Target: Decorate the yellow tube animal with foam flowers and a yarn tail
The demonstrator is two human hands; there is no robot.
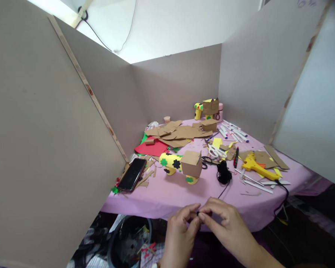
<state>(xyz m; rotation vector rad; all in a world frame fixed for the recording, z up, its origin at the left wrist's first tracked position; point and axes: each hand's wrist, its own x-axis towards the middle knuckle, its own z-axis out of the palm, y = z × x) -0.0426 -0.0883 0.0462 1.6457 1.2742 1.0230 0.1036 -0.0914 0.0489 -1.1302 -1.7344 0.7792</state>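
My left hand and my right hand meet just in front of the table's near edge. Both are closed in a pinch on black yarn, of which only a small dark bit shows between the fingertips. A strand runs from behind my right fingers up to the black yarn bundle on the table. Beyond my hands stands a cardboard and paper animal figure, with a yellow body, green and black spots and a box-shaped brown head.
A yellow glue gun lies at right, near a red-black marker and white scissors. Cardboard pieces cover the back. A phone rests at left. Below stands a dark bucket. Grey panels enclose the table.
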